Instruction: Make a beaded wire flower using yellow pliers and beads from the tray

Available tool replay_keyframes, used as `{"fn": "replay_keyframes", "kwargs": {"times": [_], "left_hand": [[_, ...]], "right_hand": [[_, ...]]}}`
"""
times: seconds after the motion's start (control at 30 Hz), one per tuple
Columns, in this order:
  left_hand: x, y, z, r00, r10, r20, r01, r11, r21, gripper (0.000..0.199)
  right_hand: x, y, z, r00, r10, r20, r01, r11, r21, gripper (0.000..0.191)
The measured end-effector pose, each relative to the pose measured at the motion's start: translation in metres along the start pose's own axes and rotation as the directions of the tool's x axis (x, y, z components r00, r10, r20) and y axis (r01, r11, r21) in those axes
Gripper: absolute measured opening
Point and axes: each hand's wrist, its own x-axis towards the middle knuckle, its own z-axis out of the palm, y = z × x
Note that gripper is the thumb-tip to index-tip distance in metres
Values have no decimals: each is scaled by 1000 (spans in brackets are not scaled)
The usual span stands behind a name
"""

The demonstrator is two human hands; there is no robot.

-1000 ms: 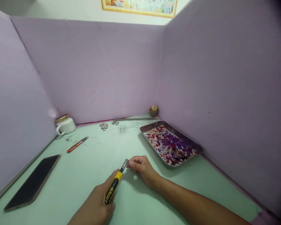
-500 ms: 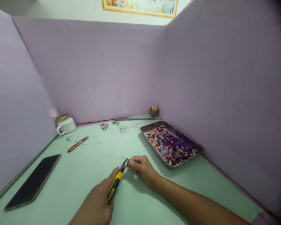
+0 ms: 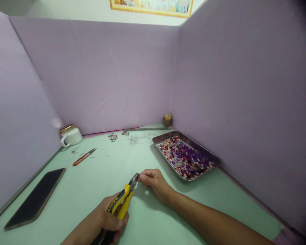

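Observation:
My left hand (image 3: pixel 108 212) is wrapped round yellow-and-black pliers (image 3: pixel 124 207), whose jaws point up and to the right. Both handles show, a little apart. At the jaw tips, my right hand (image 3: pixel 155 181) pinches thumb and finger together on a thin wire (image 3: pixel 132 174). Only a short, faint end of this wire shows left of the jaws; fingers and jaws hide the rest. The jaws almost touch my right fingertips.
A metal tray (image 3: pixel 165 162) of mixed beads lies right. Thread snips (image 3: pixel 84 157), a phone (image 3: pixel 37 197) and a lidded white mug (image 3: pixel 72 137) are left. Behind are beaded wire pieces (image 3: pixel 113 137), loose wires (image 3: pixel 135 139) and a small pot (image 3: pixel 167 121). Purple panels (image 3: pixel 107 75) surround the table.
The pliers have rolled in my left hand, so both handles now show instead of one edge. My left wrist has turned and shifted left. My right hand stays nearly in place.

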Motion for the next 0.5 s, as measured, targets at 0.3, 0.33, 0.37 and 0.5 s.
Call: {"fn": "replay_keyframes", "kwargs": {"times": [0.3, 0.33, 0.37, 0.5], "left_hand": [[4, -3, 4, 992, 38, -122, 0, 953, 304, 21], [4, -1, 5, 991, 34, -130, 10, 945, 325, 28], [3, 1, 6, 989, 44, -144, 10, 935, 355, 37], [-1, 9, 9, 970, 179, -167, -76, 868, 490, 69]], "right_hand": [[1, 1, 1, 1000, 10, -6, -10, 1000, 8, 28], [0, 1, 1, 1000, 9, -6, -9, 1000, 5, 28], [0, 2, 0, 1000, 6, -3, -6, 1000, 3, 28], [1, 3, 0, 1000, -8, 12, 8, 1000, 6, 29]]}}
